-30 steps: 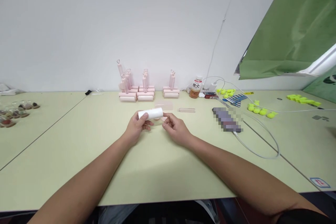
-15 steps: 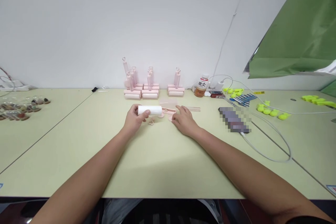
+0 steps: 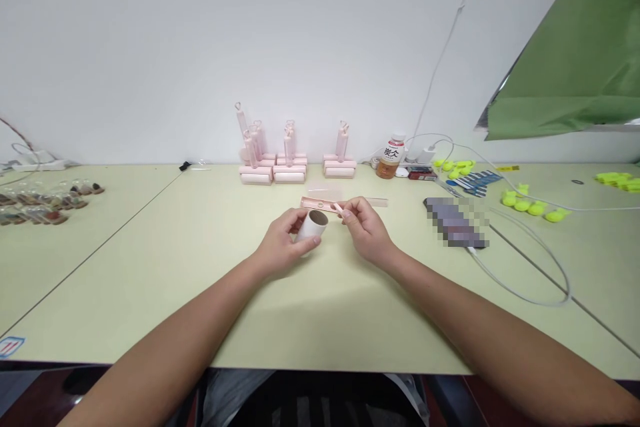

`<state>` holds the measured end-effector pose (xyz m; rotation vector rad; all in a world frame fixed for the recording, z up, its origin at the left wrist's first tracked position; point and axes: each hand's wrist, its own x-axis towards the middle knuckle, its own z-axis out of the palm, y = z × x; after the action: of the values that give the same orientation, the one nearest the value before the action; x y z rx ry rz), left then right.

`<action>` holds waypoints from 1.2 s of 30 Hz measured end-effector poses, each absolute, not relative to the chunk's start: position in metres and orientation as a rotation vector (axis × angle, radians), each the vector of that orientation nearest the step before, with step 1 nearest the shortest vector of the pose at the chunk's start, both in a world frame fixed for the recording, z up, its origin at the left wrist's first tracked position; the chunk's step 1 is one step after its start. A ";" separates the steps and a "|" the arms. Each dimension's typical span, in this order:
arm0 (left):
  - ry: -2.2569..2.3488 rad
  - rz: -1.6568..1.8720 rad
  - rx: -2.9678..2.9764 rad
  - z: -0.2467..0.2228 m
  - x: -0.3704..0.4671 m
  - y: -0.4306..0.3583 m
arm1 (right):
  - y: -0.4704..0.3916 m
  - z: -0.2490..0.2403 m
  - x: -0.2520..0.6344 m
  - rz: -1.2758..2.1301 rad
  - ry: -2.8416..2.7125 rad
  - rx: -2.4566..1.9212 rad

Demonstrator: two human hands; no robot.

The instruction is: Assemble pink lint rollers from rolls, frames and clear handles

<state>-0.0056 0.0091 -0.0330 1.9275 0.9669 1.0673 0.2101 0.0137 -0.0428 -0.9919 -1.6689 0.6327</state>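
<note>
My left hand point(image 3: 286, 241) is wrapped round a white roll point(image 3: 309, 229), tilted so that its hollow brown core faces up and to the right. Between the thumb and fingers of my right hand point(image 3: 369, 230) is a small pale pink piece point(image 3: 339, 209), held just right of the roll's open end. Behind both hands a long pink tray-like part point(image 3: 313, 203) lies on the table. Near it are a clear pinkish sheet point(image 3: 325, 191) and a thin transparent strip point(image 3: 377, 201), partly behind my right hand.
Several pink rollers point(image 3: 290, 175) with upright handles stand by the wall. To their right are a bottle point(image 3: 391, 157), a phone point(image 3: 455, 223) with a white cable, and yellow-green pieces point(image 3: 555, 215). Small clear-domed items point(image 3: 37, 199) sit at the far left.
My left hand has turned the roll from lying sideways to showing its open end. My right hand has lifted a small pink piece off the table.
</note>
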 end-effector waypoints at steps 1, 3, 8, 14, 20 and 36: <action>0.970 1.033 1.989 -0.033 -0.004 0.007 | 0.012 -0.043 0.209 0.652 -1.661 -0.979; 0.977 0.986 2.107 -0.033 -0.002 0.003 | 0.009 -0.044 0.207 0.668 -1.690 -0.964; 0.943 0.961 2.245 -0.034 -0.003 0.004 | 0.004 -0.043 0.205 0.488 -1.964 -0.831; 0.921 0.958 2.279 -0.035 -0.005 0.006 | 0.001 -0.037 0.205 0.376 -2.058 -0.799; 0.945 0.940 2.212 -0.038 -0.004 0.006 | -0.002 -0.038 0.203 0.524 -1.743 -0.861; 0.939 0.954 2.146 -0.036 -0.002 0.003 | -0.011 -0.045 0.194 0.747 -1.614 -0.799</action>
<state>-0.0021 0.0027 -0.0355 2.1460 0.9387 0.9539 0.1943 -0.0115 -0.0452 -0.7987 -1.6143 0.7468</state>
